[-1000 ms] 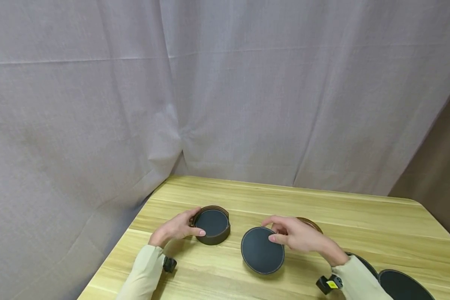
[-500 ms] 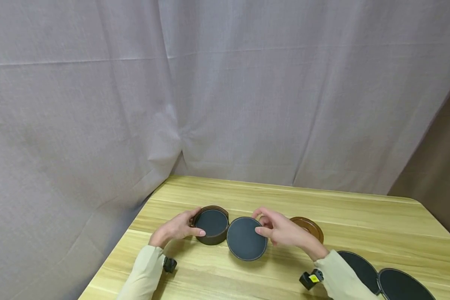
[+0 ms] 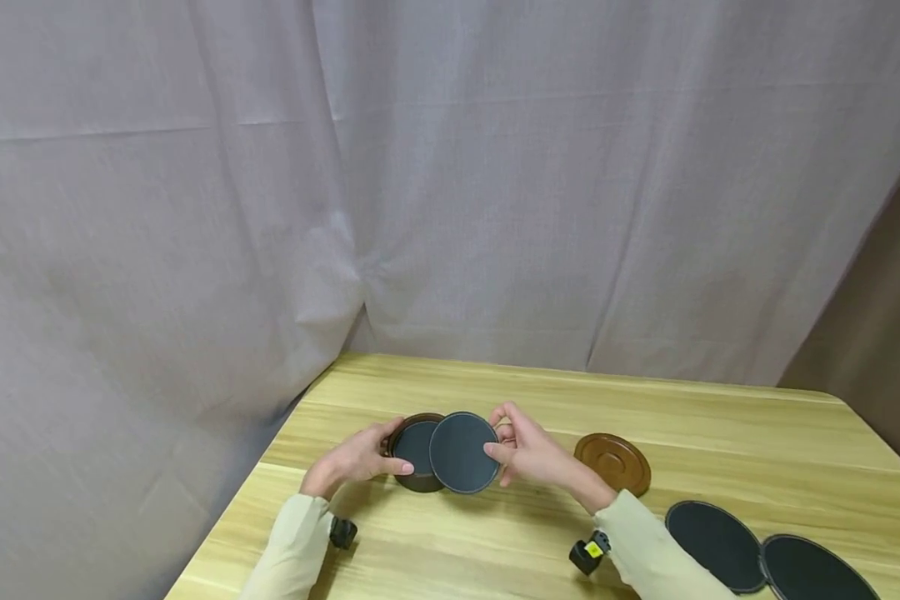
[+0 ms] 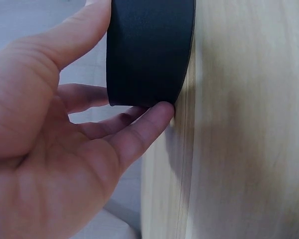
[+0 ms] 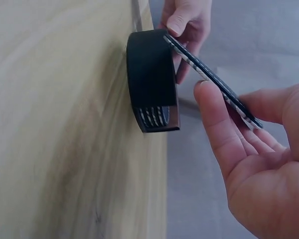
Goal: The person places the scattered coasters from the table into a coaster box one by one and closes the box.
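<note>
My left hand (image 3: 356, 460) grips the side of a round dark coaster holder (image 3: 418, 483) on the table, thumb over the near rim. Its dark curved wall (image 4: 148, 55) fills the top of the left wrist view. Through a side notch, the right wrist view shows the edges of several stacked coasters (image 5: 153, 116). My right hand (image 3: 534, 457) pinches another round black coaster (image 3: 463, 454) by its right edge. That coaster is tilted, its far edge (image 5: 172, 42) at the holder's rim; whether they touch I cannot tell. It covers the holder's right part in the head view.
A brown wooden disc (image 3: 613, 463) with a ringed surface lies right of my right hand. Two larger black round mats (image 3: 715, 546) lie side by side at the front right, partly behind my sleeve. Grey curtain (image 3: 480, 208) hangs behind the wooden table (image 3: 510, 550).
My right hand has carried the coaster left and slightly away from me, from beside the holder to over its right side. The wooden disc is now uncovered. My left hand stays on the holder.
</note>
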{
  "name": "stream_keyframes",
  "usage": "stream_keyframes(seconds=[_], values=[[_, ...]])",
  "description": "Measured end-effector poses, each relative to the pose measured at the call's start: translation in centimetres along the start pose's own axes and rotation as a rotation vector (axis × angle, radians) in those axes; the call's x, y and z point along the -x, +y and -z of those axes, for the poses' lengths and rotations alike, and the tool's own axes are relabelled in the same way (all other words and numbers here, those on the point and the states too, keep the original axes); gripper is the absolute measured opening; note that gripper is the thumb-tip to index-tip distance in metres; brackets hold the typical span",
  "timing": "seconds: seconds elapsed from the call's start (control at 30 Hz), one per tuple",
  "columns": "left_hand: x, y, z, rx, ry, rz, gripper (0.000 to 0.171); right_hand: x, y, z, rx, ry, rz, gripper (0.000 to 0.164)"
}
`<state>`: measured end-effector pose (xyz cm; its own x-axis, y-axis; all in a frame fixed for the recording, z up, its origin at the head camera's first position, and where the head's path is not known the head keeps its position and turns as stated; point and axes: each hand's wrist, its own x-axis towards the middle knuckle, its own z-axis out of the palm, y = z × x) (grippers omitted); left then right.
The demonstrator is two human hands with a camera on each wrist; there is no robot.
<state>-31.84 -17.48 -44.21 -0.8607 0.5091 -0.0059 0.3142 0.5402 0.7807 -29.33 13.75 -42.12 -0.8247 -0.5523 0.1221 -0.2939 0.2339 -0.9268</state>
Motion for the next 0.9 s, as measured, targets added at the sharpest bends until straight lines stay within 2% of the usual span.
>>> stream_keyframes(seconds=[0.2,0.5,0.9], values=[[0.0,-0.1,-0.3,0.036,-0.003,0.003,0.090,-0.9,0.3,-1.0,-0.067,0.078,-0.045,0.028],[-0.1,-0.2,-0.1,0.053,-0.029,-0.068,0.083,-2.6,0.1,-2.8,-0.126,0.190,-0.080,0.030],[-0.1,-0.1,0.0,0.030,-0.033,-0.058,0.086,-3.9,0.2,-5.1,-0.153,0.270,-0.102,0.031]])
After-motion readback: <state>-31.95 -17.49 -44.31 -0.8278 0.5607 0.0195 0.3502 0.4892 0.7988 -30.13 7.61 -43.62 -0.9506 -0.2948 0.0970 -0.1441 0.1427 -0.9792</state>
